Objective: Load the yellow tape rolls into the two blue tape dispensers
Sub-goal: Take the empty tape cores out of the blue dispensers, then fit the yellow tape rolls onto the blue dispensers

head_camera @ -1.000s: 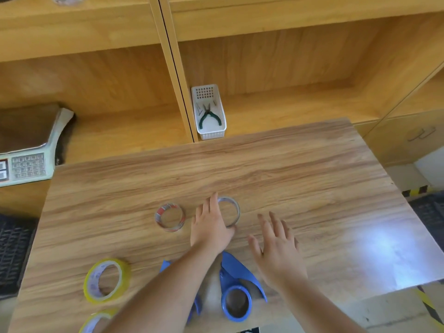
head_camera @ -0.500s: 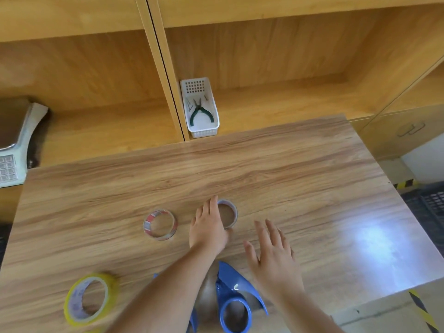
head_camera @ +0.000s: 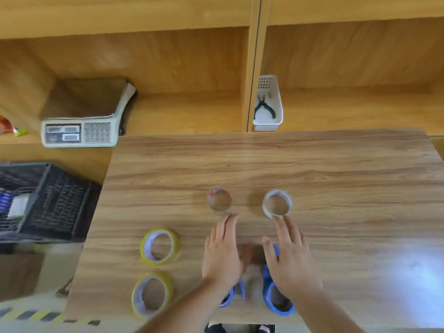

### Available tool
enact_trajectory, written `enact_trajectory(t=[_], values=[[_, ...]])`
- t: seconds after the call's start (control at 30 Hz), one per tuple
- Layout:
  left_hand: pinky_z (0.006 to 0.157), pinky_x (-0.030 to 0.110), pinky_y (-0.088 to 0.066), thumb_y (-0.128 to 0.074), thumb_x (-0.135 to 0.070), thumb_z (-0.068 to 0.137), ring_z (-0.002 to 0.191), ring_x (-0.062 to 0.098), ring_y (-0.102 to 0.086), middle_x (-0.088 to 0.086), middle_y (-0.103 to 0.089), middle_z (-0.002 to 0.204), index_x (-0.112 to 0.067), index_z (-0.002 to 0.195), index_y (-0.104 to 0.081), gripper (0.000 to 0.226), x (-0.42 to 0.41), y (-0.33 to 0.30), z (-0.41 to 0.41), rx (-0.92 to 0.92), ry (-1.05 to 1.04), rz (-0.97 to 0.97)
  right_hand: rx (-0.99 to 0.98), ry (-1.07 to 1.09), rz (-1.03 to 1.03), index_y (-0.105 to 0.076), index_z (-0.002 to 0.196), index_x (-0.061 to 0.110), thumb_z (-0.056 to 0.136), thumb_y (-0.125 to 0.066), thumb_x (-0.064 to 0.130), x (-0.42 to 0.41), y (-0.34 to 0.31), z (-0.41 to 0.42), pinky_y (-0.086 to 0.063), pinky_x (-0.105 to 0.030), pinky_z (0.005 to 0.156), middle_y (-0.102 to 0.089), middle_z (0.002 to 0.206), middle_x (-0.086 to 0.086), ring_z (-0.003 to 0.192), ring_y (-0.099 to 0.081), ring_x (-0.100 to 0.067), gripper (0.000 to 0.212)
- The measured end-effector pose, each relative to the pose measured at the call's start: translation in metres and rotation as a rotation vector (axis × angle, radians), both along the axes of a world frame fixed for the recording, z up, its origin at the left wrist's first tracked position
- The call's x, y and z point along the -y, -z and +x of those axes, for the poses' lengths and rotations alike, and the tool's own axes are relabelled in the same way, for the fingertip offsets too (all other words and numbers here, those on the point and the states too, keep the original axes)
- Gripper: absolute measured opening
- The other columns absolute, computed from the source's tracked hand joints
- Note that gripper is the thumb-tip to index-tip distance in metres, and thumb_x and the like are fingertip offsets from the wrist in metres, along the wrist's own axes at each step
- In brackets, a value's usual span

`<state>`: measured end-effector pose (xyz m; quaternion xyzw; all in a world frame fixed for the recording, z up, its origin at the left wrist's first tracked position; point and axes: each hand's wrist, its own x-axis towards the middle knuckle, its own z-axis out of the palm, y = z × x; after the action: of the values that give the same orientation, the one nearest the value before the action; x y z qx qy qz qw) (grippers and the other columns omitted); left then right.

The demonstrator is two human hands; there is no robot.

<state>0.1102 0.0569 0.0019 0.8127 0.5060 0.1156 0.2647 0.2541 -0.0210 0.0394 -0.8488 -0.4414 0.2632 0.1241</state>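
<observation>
Two yellow tape rolls lie flat at the table's front left, one (head_camera: 159, 246) farther back and one (head_camera: 152, 293) at the front edge. Two blue tape dispensers lie near the front edge, largely hidden: the left one (head_camera: 230, 296) under my left hand (head_camera: 222, 253) and wrist, the right one (head_camera: 276, 298) under my right hand (head_camera: 289, 255). Both hands hover flat with fingers spread and hold nothing. Just beyond my fingertips stand two empty tape cores, a reddish one (head_camera: 219, 201) and a pale one (head_camera: 277, 203).
The wooden table (head_camera: 336, 176) stands against open wooden shelves. On the shelf sit a white basket (head_camera: 269, 121) with green-handled pliers and a weighing scale (head_camera: 81, 123). A black plastic crate (head_camera: 43, 200) stands left of the table.
The view has swung left, bringing the scale and crate into sight. My left hand has come off the pale core and drawn back; both hands now hover over the dispensers.
</observation>
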Motion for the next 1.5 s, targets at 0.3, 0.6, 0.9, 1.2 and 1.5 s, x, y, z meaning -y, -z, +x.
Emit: enact_trajectory(t=[0.3, 0.6, 0.9, 1.2, 1.5], values=[[0.115, 0.044, -0.034, -0.074, -0.064, 0.066, 0.145, 0.026, -0.033, 0.001, -0.032, 0.158, -0.022, 0.155, -0.024, 0.111, -0.018, 0.015, -0.152, -0.175, -0.507, -0.149, 0.003, -0.228, -0.060, -0.024, 0.155, 0.033, 0.094, -0.030, 0.062, -0.013, 0.012, -0.092, -0.040, -0.049, 0.113, -0.032, 0.163, 0.000, 0.146, -0.034, -0.028, 0.068], [0.118, 0.042, -0.033, -0.084, -0.058, 0.064, 0.150, 0.024, -0.024, 0.002, -0.023, 0.163, -0.018, 0.159, -0.007, 0.128, -0.053, 0.041, -0.178, -0.218, -0.474, -0.295, 0.009, -0.247, -0.073, -0.021, 0.155, 0.034, 0.094, -0.027, 0.063, -0.024, 0.023, -0.122, -0.035, -0.046, 0.118, -0.026, 0.166, 0.001, 0.149, -0.028, -0.025, 0.068], [0.110, 0.039, -0.039, -0.084, -0.046, 0.065, 0.137, 0.024, -0.039, 0.000, -0.039, 0.143, -0.018, 0.157, -0.017, 0.118, -0.050, 0.024, -0.170, -0.133, -0.363, -0.250, -0.054, -0.159, -0.030, -0.025, 0.153, 0.040, 0.100, -0.039, 0.052, -0.015, 0.016, -0.110, -0.037, -0.040, 0.114, -0.029, 0.163, 0.006, 0.144, -0.033, -0.022, 0.056], [0.108, 0.029, -0.037, -0.083, -0.055, 0.061, 0.134, 0.009, -0.037, -0.013, -0.040, 0.140, -0.026, 0.155, -0.022, 0.116, 0.030, -0.003, -0.146, 0.028, -0.244, -0.187, -0.145, -0.108, -0.047, -0.030, 0.154, 0.030, 0.103, -0.040, 0.044, 0.007, 0.011, -0.092, -0.041, -0.041, 0.110, -0.043, 0.154, 0.001, 0.138, -0.040, -0.026, 0.054], [0.101, 0.038, -0.048, -0.076, -0.058, 0.052, 0.128, 0.023, -0.051, -0.003, -0.050, 0.133, -0.015, 0.149, -0.037, 0.113, 0.101, 0.013, -0.108, -0.007, -0.351, -0.214, -0.240, -0.095, -0.071, -0.034, 0.149, 0.034, 0.104, -0.037, 0.041, 0.033, 0.013, -0.087, -0.043, -0.038, 0.103, -0.050, 0.142, 0.001, 0.132, -0.046, -0.024, 0.045]])
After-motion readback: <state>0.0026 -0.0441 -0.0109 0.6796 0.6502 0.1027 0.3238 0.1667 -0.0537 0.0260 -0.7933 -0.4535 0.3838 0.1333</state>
